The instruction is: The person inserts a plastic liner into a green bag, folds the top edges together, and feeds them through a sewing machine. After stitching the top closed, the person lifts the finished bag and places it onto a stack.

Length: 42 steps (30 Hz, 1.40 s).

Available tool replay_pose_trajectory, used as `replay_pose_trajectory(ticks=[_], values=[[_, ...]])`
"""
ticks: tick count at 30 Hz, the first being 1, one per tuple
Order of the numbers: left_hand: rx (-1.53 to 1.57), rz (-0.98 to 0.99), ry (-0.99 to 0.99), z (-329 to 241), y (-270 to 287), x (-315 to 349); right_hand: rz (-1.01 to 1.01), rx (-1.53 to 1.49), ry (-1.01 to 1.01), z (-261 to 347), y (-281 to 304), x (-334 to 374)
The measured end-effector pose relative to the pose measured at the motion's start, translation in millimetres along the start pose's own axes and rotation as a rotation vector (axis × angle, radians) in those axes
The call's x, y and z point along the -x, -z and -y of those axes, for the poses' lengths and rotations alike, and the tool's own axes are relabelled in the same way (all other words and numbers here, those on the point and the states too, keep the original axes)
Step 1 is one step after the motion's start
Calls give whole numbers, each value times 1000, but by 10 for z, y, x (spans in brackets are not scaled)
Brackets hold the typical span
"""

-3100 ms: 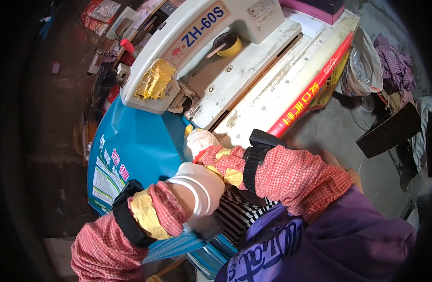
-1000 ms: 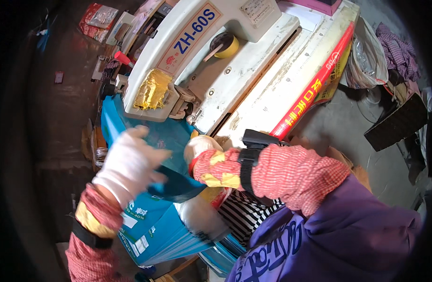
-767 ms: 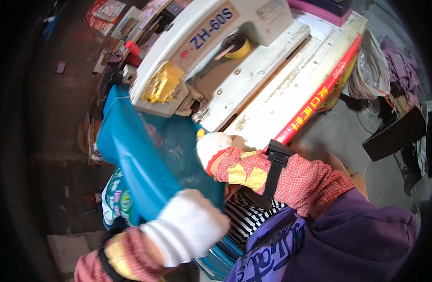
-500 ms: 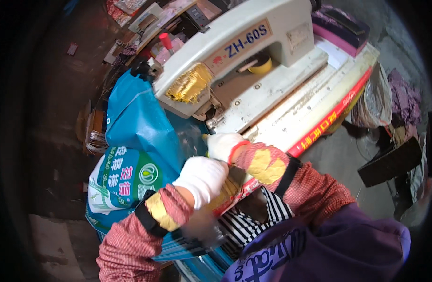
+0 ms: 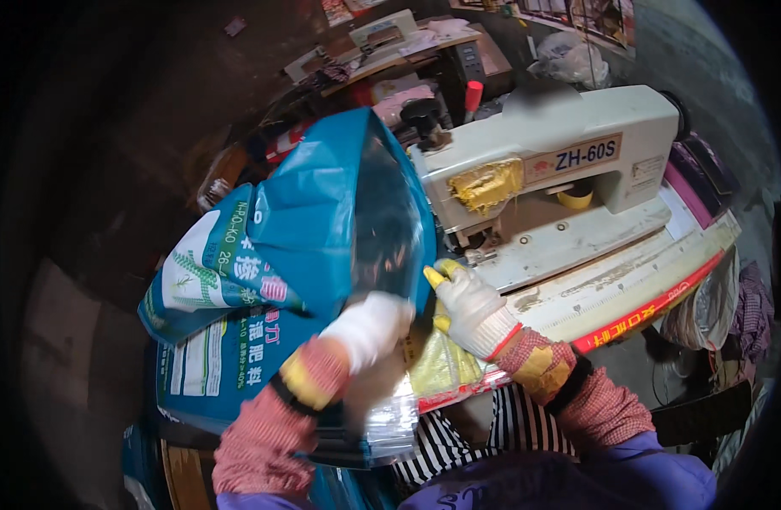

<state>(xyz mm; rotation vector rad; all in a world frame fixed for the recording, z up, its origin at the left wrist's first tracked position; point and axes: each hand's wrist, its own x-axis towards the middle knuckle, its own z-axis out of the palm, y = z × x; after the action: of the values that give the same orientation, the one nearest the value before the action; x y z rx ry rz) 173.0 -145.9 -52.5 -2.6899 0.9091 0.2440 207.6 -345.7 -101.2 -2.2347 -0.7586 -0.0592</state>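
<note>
Left hand [image 5: 369, 327] overlaps the bag [image 5: 314, 217], grip too blurred to tell; right hand [image 5: 467, 306], half-open, empty, near the machine [image 5: 569, 127].

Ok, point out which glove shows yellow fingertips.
The one on the right hand, by the sewing machine: its fingertips are yellow, while the left hand, blurred, shows only white.

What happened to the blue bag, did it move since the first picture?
Yes, up: the blue bag lay low by the front end of the white sewing machine; its open top now stands higher than that end.
</note>
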Motion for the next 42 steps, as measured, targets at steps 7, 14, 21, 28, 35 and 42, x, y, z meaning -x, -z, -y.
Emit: replay_pose_trajectory(ticks=[7, 14, 21, 28, 35, 42], values=[[-380, -155, 184, -768, 1926, 1366, 60, 476, 439, 258, -60, -292], [177, -942, 432, -312, 1620, 1772, -92, -56, 385, 1012, 158, 170], [-140, -288, 960, 162, -146, 2087, -239, -843, -44, 369, 605, 445], [-190, -118, 1037, 351, -932, 2348, -75, -614, 77, 461, -166, 676], [27, -468, 1483, -5, -1599, 4029, 873, -461, 646, 1346, -283, 919], [764, -715, 1799, -1694, -952, 3284, 629, 890, 630, 1322, -392, -35]])
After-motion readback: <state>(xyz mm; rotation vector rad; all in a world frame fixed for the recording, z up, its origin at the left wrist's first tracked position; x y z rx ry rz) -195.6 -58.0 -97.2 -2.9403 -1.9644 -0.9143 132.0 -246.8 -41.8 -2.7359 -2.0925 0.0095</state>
